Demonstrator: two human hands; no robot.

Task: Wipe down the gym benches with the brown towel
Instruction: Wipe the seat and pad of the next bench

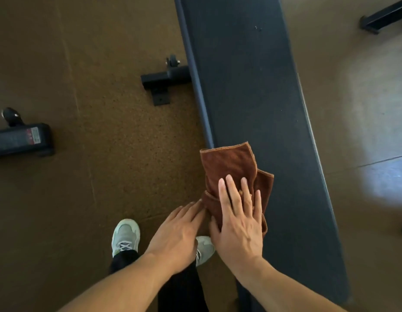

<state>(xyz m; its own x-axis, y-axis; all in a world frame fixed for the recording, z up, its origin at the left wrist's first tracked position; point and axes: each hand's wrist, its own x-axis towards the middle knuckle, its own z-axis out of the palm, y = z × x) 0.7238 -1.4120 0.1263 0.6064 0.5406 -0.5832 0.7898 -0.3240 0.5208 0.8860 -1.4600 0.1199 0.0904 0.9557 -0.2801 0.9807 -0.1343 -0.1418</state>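
right hand flat on brown towel, fingers straight, slightly spread, palm pressing down. left hand beside it, fingers straight and together, tips touching towel's near-left edge at bench side. towel bunched, folded over itself, sits on near-left part of bench pad. looks soft, light, floppy, so probably creeps and rolls unless pinned; flat palm on thick middle seems best hold. pad beyond still to cover, i'd guess.
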